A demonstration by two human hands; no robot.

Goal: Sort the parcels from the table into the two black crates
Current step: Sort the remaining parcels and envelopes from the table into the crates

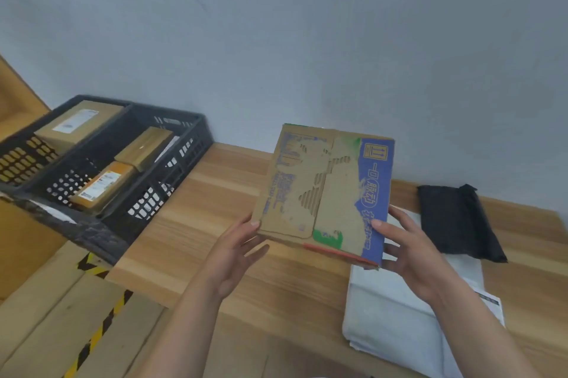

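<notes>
I hold a flat cardboard box (325, 193) up in front of me with both hands, above a wooden table (196, 224). The box is tilted, its worn face toward me, with a blue printed band down its right side.

My left hand (236, 254) reaches up from below, palm turned inward, fingers loosely spread; its fingertips touch the box's lower left corner. My right hand (412, 257) grips the lower right edge, thumb pressed flat on the blue band, fingers curled behind. Both forearms rise from the bottom of the view, angled toward each other.

Two black crates stand side by side at the table's left end. The far crate (24, 150) holds one brown parcel (76, 125). The near crate (172, 168) holds two more brown parcels.

On the table under my right arm lies a grey bag (396, 319). Just beyond it lies a black bag (455, 220).
</notes>
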